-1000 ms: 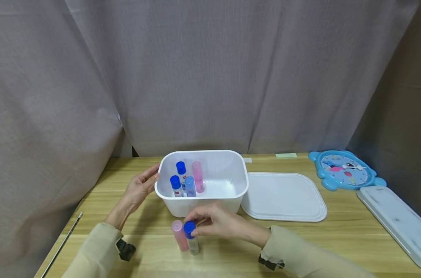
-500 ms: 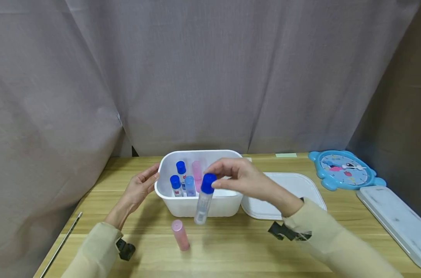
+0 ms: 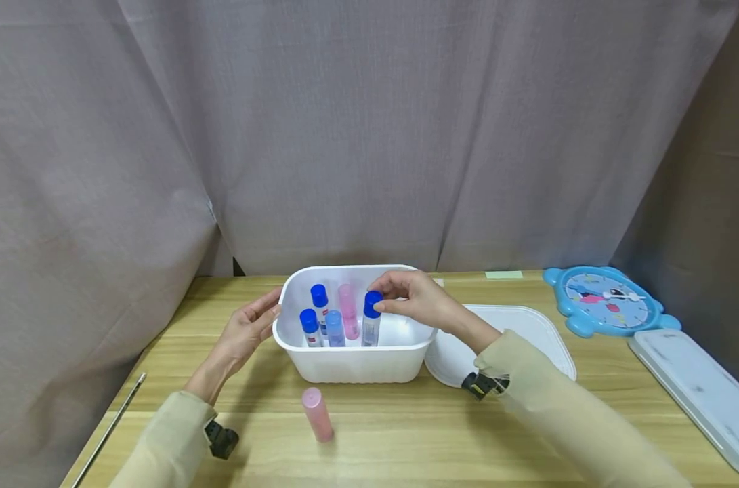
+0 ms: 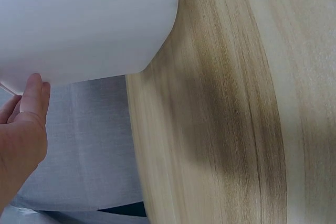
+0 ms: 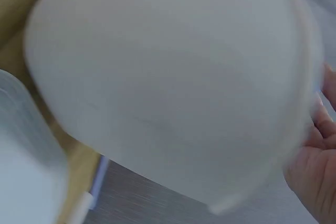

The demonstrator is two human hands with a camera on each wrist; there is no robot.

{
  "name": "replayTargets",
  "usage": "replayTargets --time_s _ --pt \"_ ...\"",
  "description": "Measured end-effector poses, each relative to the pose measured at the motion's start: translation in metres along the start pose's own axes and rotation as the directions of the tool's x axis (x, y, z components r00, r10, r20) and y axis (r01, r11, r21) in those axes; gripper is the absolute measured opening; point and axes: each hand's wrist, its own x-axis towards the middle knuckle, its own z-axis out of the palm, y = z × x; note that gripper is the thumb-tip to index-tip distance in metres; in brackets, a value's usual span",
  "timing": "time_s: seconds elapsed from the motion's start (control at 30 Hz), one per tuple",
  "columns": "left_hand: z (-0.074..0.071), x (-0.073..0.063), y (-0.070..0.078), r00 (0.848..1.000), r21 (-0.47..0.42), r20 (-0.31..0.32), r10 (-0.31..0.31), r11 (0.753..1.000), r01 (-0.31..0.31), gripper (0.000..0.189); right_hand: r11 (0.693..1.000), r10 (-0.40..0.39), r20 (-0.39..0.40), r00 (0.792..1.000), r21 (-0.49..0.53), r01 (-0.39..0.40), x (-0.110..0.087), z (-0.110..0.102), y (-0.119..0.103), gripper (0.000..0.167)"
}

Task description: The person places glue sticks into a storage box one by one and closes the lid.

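My right hand (image 3: 414,298) pinches the blue cap of a clear glue stick (image 3: 371,329) and holds it upright inside the white bin (image 3: 360,366). In the right wrist view the bin's outer wall (image 5: 168,77) fills most of the picture, and part of the right hand (image 5: 317,156) shows past the rim. My left hand (image 3: 241,335) rests straight fingers against the bin's left end. Left of the held stick stand two blue-capped glue sticks (image 3: 310,329), a light-blue one (image 3: 335,330) and a pink one (image 3: 348,312). Another pink glue stick (image 3: 318,415) stands on the table before the bin.
A white lid (image 3: 515,332) lies right of the bin, partly under the right forearm. Farther right are a blue cartoon clock (image 3: 609,298) and a long white case (image 3: 698,400). A thin metal rod (image 3: 110,427) lies along the table's left edge. A grey curtain hangs behind.
My right hand has lifted the blue-capped glue stick from beside the pink one on the table, carried it over the front rim and lowered it into the bin. The left hand has stayed put.
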Motion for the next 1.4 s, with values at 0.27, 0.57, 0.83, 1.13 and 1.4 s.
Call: replayTargets --time_s 0.27,0.57,0.83,1.13,1.4 --pt "0.000 0.000 -0.001 1.000 -0.010 0.004 0.000 1.000 0.000 0.055 0.999 0.011 0.192 0.981 -0.041 -0.003 0.013 0.014 0.017 0.021" --pt "0.000 0.000 0.000 1.000 -0.004 0.004 -0.005 1.000 0.005 0.056 0.997 0.077 0.256 0.964 -0.046 -0.067 0.018 0.016 0.017 0.023" --pt "0.001 0.000 0.000 1.000 -0.024 -0.010 -0.016 1.000 0.016 0.055 0.996 0.088 0.284 0.955 -0.029 -0.083 0.017 0.016 0.019 0.029" --pt "0.001 -0.001 0.001 0.999 0.006 -0.016 -0.037 0.999 0.037 0.055 0.999 0.004 0.189 0.982 -0.036 0.003 0.010 0.014 0.014 0.031" --pt "0.001 -0.001 0.002 0.999 -0.009 -0.016 -0.037 0.999 0.037 0.056 0.984 -0.119 -0.006 0.993 0.136 0.119 -0.006 0.032 -0.025 0.025"
